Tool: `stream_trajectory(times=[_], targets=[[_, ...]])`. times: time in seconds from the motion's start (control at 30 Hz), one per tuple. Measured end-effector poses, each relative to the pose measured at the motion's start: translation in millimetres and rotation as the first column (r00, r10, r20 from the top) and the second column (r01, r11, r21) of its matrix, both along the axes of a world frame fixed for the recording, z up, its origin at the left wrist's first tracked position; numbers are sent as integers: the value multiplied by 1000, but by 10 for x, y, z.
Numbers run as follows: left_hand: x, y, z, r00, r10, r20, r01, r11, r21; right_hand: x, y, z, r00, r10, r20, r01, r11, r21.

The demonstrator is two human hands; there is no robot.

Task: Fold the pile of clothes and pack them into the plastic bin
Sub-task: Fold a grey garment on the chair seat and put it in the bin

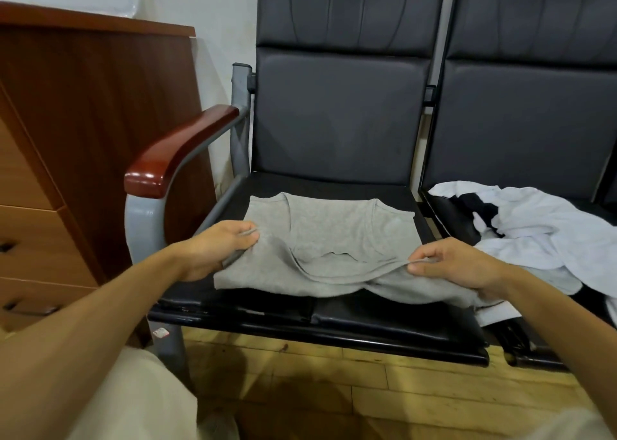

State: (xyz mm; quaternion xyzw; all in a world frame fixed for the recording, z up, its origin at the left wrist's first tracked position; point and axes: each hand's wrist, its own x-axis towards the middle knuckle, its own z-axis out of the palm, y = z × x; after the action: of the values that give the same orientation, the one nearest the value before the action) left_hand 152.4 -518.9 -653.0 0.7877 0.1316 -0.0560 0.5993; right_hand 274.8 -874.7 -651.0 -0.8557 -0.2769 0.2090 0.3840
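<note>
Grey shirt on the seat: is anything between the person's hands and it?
Nothing visible. The left hand and the right hand both already pinch the grey shirt, which lies on the black seat.

Office or waiting-room setting. A row of joined black padded seats (337, 119) on a grey metal frame, ending in a polished wooden armrest (173, 145), is standing against a white wall (213, 2); a reddish-brown cabinet (83, 122) with handled drawers is standing beside it on pale wooden flooring (334, 366).
</note>
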Motion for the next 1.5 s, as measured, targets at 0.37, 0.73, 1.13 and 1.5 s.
stream_trajectory(times=[0.37, 0.73, 1.13, 1.5], targets=[[394, -14, 44, 936, 254, 242, -293, 946, 141, 336, 210, 176, 892, -198, 406, 258, 961, -98], [1480, 403, -18, 894, 294, 337, -421, 807, 414, 1415, 437, 265, 779, -133, 613, 411, 847, -337], [2181, 748, -595, 941, 239, 239, -338, 678, 653, 2107, 721, -431, 751, -82, 655, 436, 806, -400], [1338, 35, -630, 990, -110, -90, 131, 459, 879, 1205, 782, -526, 896, 301, 326, -20, 761, -648]])
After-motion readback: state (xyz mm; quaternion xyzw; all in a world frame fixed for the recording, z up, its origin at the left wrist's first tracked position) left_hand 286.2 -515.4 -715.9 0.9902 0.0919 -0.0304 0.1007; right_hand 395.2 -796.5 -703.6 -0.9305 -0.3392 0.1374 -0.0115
